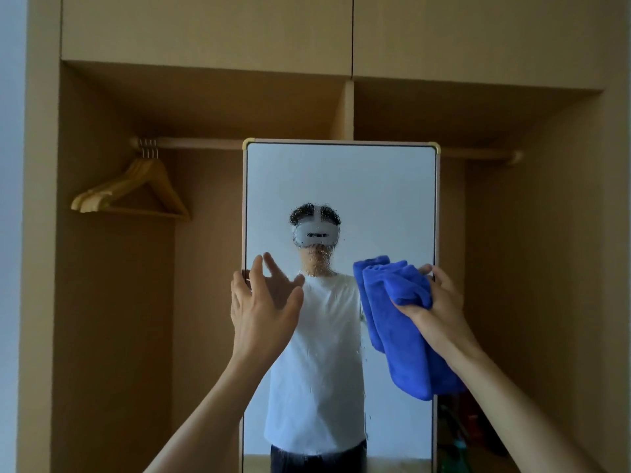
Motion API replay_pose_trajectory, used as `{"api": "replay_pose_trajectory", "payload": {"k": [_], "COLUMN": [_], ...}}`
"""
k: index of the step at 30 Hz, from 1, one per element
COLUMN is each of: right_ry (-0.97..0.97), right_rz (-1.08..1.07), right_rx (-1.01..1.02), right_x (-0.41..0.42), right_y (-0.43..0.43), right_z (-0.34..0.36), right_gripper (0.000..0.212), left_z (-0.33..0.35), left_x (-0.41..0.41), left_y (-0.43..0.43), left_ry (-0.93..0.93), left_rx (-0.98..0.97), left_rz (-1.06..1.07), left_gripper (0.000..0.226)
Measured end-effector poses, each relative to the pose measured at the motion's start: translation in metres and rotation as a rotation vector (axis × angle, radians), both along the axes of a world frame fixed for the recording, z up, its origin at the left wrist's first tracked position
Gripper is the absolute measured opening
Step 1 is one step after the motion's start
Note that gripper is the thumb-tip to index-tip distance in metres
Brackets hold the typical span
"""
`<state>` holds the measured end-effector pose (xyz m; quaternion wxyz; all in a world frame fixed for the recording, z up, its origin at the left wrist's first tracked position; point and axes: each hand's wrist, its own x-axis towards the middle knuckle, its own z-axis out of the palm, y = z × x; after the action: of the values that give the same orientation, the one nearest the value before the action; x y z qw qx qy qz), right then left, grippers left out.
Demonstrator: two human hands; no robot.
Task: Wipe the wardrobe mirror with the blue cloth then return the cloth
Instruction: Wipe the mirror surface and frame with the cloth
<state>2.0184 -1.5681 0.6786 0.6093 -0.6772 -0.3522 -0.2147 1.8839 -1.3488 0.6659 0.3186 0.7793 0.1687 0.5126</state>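
By mirror [341, 186]: 1 cloth [403, 336], R hand [440, 302]

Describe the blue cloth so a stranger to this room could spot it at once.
An open tan wardrobe fills the view, with a tall framed mirror standing in its middle. At the mirror's right edge, a folded cloth is held up and hangs down before the glass. Its vivid blue stands out from the brown wood and wooden hangers.
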Motion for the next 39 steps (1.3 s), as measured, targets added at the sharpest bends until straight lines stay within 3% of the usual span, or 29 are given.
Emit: {"api": "replay_pose_trajectory", "payload": {"k": [4,10,21,39], "right_ry": [-0.049,0.005,0.099,0.07], "right_rz": [-0.089,-0.031,0.075,0.01], "right_rx": [-0.117,-0.064,-0.099,-0.221], "right_x": [0.013,0.03,0.05,0.073], "right_y": [0.004,0.002,0.014,0.028], "right_z": [-0.002,0.007,0.008,0.009], "right_gripper": [0.045,0.039,0.053,0.065], "left_z": [-0.005,-0.007,-0.001,-0.001], "left_x": [0.004,0.012,0.033,0.062], "left_y": [0.005,0.009,0.029,0.047], "left_ry": [-0.01,-0.021,-0.02,0.01], "left_rx": [-0.014,0.02,-0.057,-0.084], "left_rz": [-0.029,-0.021,-0.066,-0.068], "left_gripper": [0.09,0.087,0.095,0.093]}}
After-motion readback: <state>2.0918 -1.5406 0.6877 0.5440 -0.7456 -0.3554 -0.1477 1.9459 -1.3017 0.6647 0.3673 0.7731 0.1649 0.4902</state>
